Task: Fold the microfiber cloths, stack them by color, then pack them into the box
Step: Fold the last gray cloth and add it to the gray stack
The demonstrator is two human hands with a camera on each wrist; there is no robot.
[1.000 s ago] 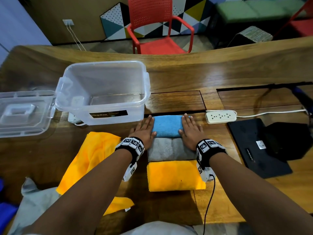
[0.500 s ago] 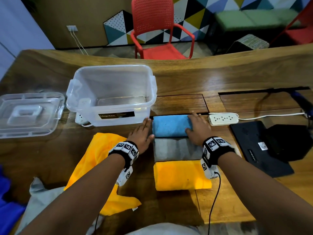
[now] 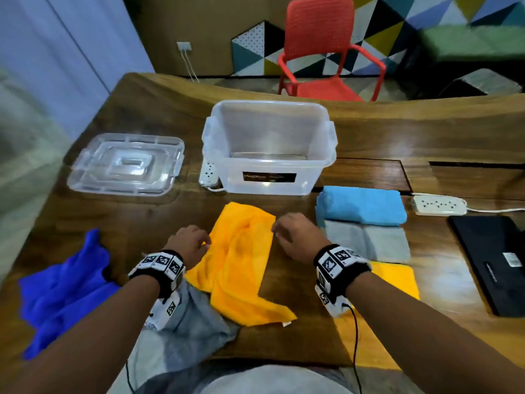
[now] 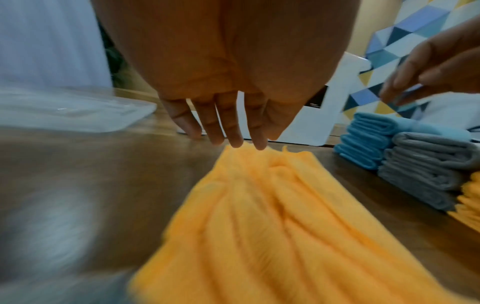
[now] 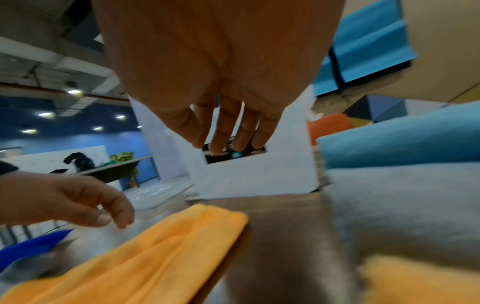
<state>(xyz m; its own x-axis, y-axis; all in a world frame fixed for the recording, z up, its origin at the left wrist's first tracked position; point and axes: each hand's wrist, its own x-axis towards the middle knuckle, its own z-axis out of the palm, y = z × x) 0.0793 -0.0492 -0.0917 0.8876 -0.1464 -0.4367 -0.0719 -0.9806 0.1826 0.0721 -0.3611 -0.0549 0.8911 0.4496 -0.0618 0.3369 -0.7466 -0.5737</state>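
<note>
Since prev. frames: both hands had left the folded piles and come over to the loose yellow cloth; view swung left w/ them.

1. Left hand – hovered at left edge of loose yellow cloth, fingers relaxed, pointing down, tips just above the cloth's far edge; gripped nothing.
2. Right hand – at the cloth's right far corner, fingers loosely spread, nothing pinched; contact w/ fabric can't be told.
3. Loose yellow cloth – unfolded, rumpled, flat on counter in front of box, centre of view; near end overlapped a grey cloth at counter edge.
4. Dark blue cloth – crumpled, unfolded, far left, apart from yellow one.
5. Folded piles, right of hands, in a row touching each other: light blue stack farthest, grey stack middle, yellow stack nearest, partly hidden by right wrist.
6. Box – clear plastic, open, no cloths inside, upright beyond the loose cloth.
7. Lid – clear, flat on counter left of box, apart from it.
8. Misc.: white power strip right of blue stack; second strip at box's left near corner; black laptop far right; red chair beyond counter.
</note>
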